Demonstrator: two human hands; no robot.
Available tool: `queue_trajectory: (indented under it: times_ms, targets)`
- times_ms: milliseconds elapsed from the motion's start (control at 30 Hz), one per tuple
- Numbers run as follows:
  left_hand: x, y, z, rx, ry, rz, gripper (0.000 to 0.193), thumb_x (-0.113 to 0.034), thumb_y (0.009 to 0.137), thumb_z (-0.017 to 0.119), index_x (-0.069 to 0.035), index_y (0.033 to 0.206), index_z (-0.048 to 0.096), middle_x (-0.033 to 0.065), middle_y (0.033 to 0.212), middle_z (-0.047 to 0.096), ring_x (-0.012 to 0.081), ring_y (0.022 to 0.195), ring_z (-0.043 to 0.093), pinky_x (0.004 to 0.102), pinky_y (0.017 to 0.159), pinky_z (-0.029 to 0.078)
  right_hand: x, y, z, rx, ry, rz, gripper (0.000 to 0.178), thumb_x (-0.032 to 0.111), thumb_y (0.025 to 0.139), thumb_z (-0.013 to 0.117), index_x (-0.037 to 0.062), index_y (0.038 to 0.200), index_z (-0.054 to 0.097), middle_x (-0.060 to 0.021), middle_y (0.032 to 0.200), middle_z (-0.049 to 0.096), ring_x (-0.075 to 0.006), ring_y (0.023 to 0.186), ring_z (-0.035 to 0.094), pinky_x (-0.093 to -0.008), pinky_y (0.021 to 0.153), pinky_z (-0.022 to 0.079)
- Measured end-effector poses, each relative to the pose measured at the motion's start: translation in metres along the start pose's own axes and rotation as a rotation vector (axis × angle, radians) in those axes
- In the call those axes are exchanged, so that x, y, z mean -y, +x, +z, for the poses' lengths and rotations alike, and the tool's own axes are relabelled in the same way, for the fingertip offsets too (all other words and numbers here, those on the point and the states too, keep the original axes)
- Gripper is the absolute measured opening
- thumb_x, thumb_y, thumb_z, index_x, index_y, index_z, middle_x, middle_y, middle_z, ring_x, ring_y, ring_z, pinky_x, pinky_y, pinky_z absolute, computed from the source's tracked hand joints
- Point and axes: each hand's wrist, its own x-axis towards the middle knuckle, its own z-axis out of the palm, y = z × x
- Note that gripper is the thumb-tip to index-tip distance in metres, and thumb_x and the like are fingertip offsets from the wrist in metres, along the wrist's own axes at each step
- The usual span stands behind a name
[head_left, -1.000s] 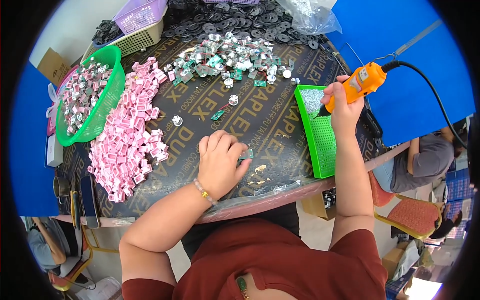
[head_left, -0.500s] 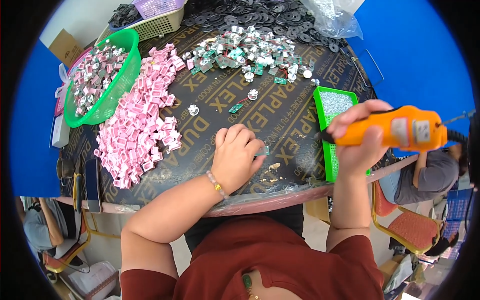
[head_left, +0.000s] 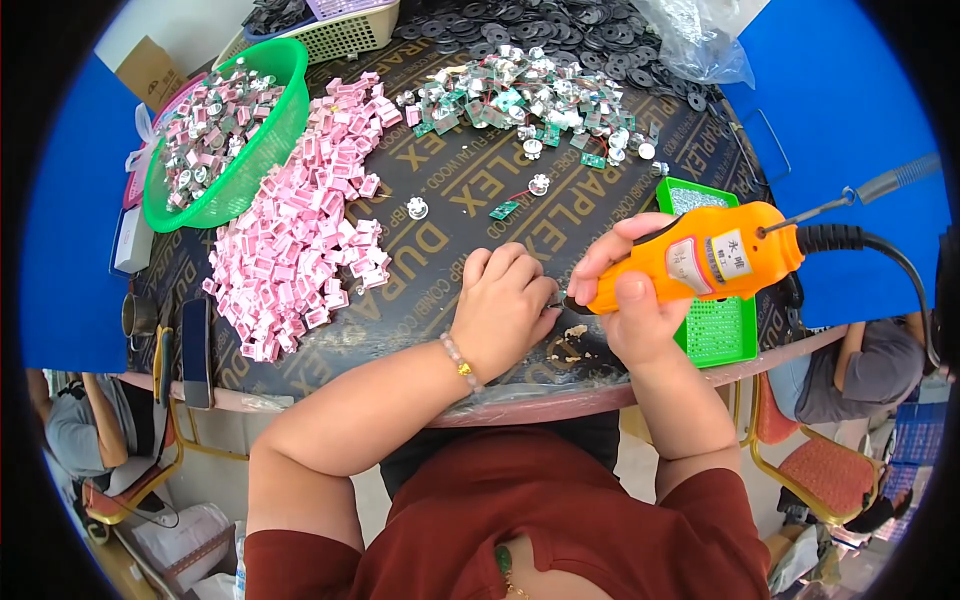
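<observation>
My right hand (head_left: 630,300) grips an orange electric screwdriver (head_left: 700,265) with a black cable, its tip pointing left toward my left hand. My left hand (head_left: 505,305) rests closed on the dark table (head_left: 440,240) near its front edge, fingers curled over something small that I cannot see. The tool's tip meets the fingertips of that hand. Small bits of debris (head_left: 570,345) lie on the table just below the tip.
A heap of pink parts (head_left: 300,230) lies to the left, beside a green basket (head_left: 225,130) of pink and silver parts. A pile of silver parts with green circuit boards (head_left: 520,95) lies at the back. A green tray (head_left: 715,320) sits by my right hand. Other people sit at both sides.
My right hand has brought the orange screwdriver down from the right, over the green tray, to my left hand. My left hand has stayed in place.
</observation>
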Motion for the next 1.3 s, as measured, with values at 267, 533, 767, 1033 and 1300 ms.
queue_trajectory:
  times_ms: [267, 533, 767, 1033, 1300]
  targets:
    - [0.001, 0.0, 0.002, -0.007, 0.02, 0.005, 0.023, -0.02, 0.065, 0.074, -0.011, 0.084, 0.064, 0.0021, 0.092, 0.055, 0.0217, 0.104, 0.048, 0.0395, 0.088, 0.034, 0.002, 0.003, 0.011, -0.002, -0.067, 0.033, 0.038, 0.018, 0.087, 0.066, 0.0037, 0.113, 0.043, -0.0137, 0.084, 0.062, -0.015, 0.064, 0.057, -0.0295, 0.061, 0.051]
    - [0.001, 0.0, 0.006, 0.006, 0.03, 0.014, 0.024, -0.019, 0.064, 0.072, -0.008, 0.083, 0.062, 0.004, 0.092, 0.056, 0.0229, 0.106, 0.049, 0.0377, 0.088, 0.036, -0.003, 0.0, 0.016, -0.034, -0.149, 0.11, 0.036, 0.021, 0.084, 0.072, 0.0051, 0.105, 0.046, -0.0135, 0.08, 0.062, -0.0158, 0.062, 0.056, -0.0299, 0.06, 0.051]
    - [-0.006, 0.0, -0.011, 0.038, 0.058, 0.052, 0.024, -0.022, 0.066, 0.072, -0.008, 0.082, 0.062, 0.0048, 0.093, 0.057, 0.0224, 0.103, 0.049, 0.038, 0.086, 0.037, 0.008, 0.007, 0.004, 0.129, -0.001, -0.046, 0.04, 0.021, 0.088, 0.067, 0.0014, 0.115, 0.044, -0.0138, 0.082, 0.062, -0.0163, 0.065, 0.06, -0.03, 0.061, 0.052]
    - [0.034, 0.059, -0.145, 0.119, 0.377, -0.024, 0.012, -0.017, 0.066, 0.071, -0.009, 0.073, 0.066, 0.0075, 0.078, 0.063, 0.0259, 0.081, 0.061, 0.0389, 0.075, 0.047, 0.079, 0.012, 0.007, 0.115, 0.011, -0.369, 0.049, 0.045, 0.09, 0.059, 0.0035, 0.111, 0.042, -0.0138, 0.082, 0.058, -0.0167, 0.056, 0.056, -0.0309, 0.051, 0.05]
    - [0.167, 0.062, -0.23, -0.238, 0.846, -0.218, 0.027, -0.017, 0.072, 0.068, -0.014, 0.099, 0.072, 0.0099, 0.095, 0.067, 0.0289, 0.094, 0.062, 0.0415, 0.082, 0.05, 0.076, -0.004, -0.017, -0.102, -0.235, -0.251, 0.048, 0.045, 0.087, 0.063, 0.0062, 0.108, 0.044, -0.0113, 0.077, 0.057, -0.0162, 0.052, 0.052, -0.0303, 0.049, 0.048]
